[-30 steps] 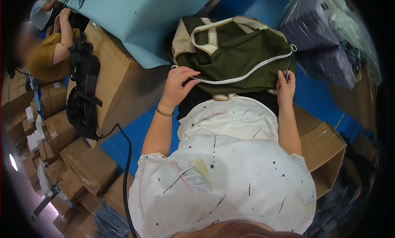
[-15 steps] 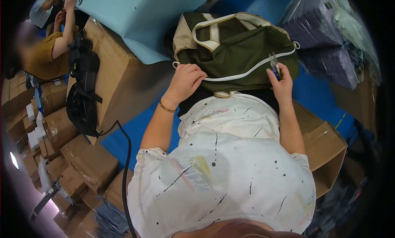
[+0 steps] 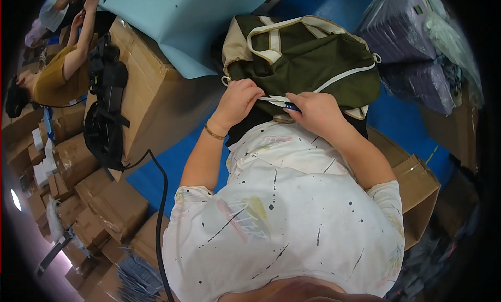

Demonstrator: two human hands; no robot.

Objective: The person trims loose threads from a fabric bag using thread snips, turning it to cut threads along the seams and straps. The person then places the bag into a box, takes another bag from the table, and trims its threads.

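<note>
An olive-green duffel bag (image 3: pixel 313 57) with cream straps lies across my lap. White piping or zipper edge (image 3: pixel 342 77) runs along its near side. My left hand (image 3: pixel 237 104) pinches the piping's end at the bag's left front. Close beside it, my right hand (image 3: pixel 318 111) grips blue-handled snips (image 3: pixel 291 107), their metal tips pointing left along the white edge towards my left fingers. Whether the blades touch the piping is hard to make out. A metal ring (image 3: pixel 226 81) sits at the bag's left corner.
A light-blue sheet (image 3: pixel 193 31) covers a surface ahead. On the left are a cardboard box (image 3: pixel 141 67), a black harness-like bundle (image 3: pixel 107 98) and a co-worker in a mustard top (image 3: pixel 62 77). Plastic-wrapped purple stacks (image 3: pixel 399 31) stand right. A black cable (image 3: pixel 162 197) hangs beside my left arm.
My right hand has moved left with the snips, from the bag's right side to beside my left hand. The left hand keeps its pinch. The co-worker has shifted slightly.
</note>
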